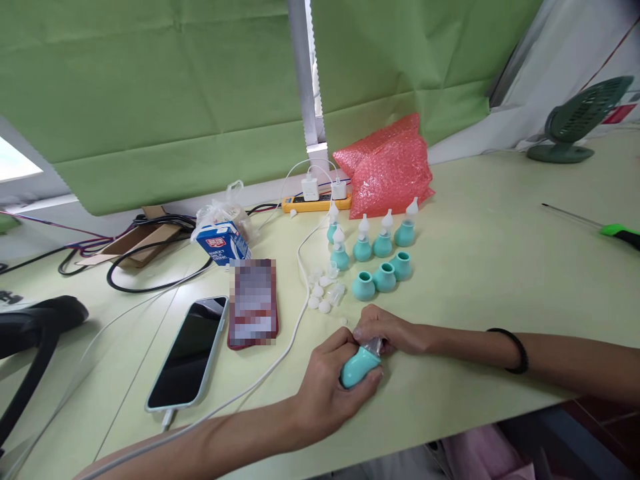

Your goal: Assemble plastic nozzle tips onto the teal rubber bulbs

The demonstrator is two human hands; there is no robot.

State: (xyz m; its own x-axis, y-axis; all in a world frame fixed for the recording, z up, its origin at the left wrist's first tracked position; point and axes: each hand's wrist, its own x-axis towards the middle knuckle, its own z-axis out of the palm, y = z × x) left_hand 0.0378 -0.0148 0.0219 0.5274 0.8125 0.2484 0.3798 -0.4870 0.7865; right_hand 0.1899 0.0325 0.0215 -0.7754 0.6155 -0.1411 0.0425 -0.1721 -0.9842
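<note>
**Teal bulb (pixel 358 371) being grasped between two hands above the desk (pixel 480 267)**

The teal bulb is being clasped by the left hand (pixel 327 383), whose fingers are being wrapped around it from the left; its rounded end is being left exposed between thumb and forefinger. It is being held tilted, with its mouth being directed toward the right hand (pixel 387 330). At that mouth a clear piece (pixel 373 346) is being pinched by the right hand, on the bulb's far right side. How deeply the piece is being seated cannot be told, since the joint is being partly covered by fingers. A black band (pixel 521 352) is being worn on the right wrist.

Just beyond the bulb, three open teal bulbs (pixel 385 278) are being lined up with their mouths upward. Farther beyond it, five tipped bulbs (pixel 383 244) are being stood upright, each being topped by a pale nozzle. Beyond it and slightly to its left, loose white and clear parts (pixel 325 306) are being gathered in a small cluster.

To the bulb's left, a red-cased phone (pixel 253 307) and a pale-cased phone (pixel 187 353) are being laid side by side, with a white cable (pixel 299 325) being run between them and the bulb. Well beyond the bulb, a pink bubble-wrap bag (pixel 390 175) is being propped behind the tipped bulbs.
</note>
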